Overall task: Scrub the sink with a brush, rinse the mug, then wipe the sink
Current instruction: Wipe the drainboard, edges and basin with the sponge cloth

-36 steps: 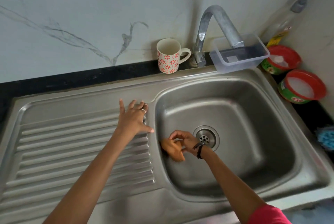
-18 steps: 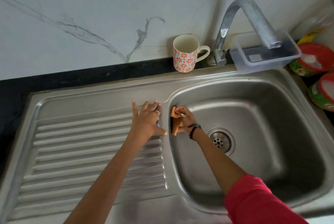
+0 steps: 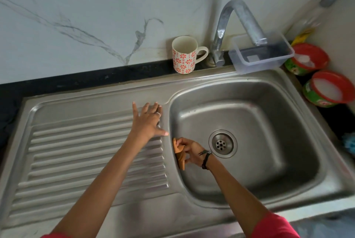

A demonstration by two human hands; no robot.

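Right hand (image 3: 189, 151), gripping an orange pad (image 3: 179, 156) (probably cloth; blurred), has dropped back down the sink (image 3: 269, 88) basin's left wall from its upper corner: wiping stroke ongoing. Left hand (image 3: 148, 122), fingers spread flat, braces beside the basin. Mug (image 3: 183, 55) stands behind the basin.

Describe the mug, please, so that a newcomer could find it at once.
Start at the steel tap behind the sink. Immediately to its left, on the black counter strip by the wall, stands the mug. It alone is cream with red-orange flowers, its handle turned towards the tap.
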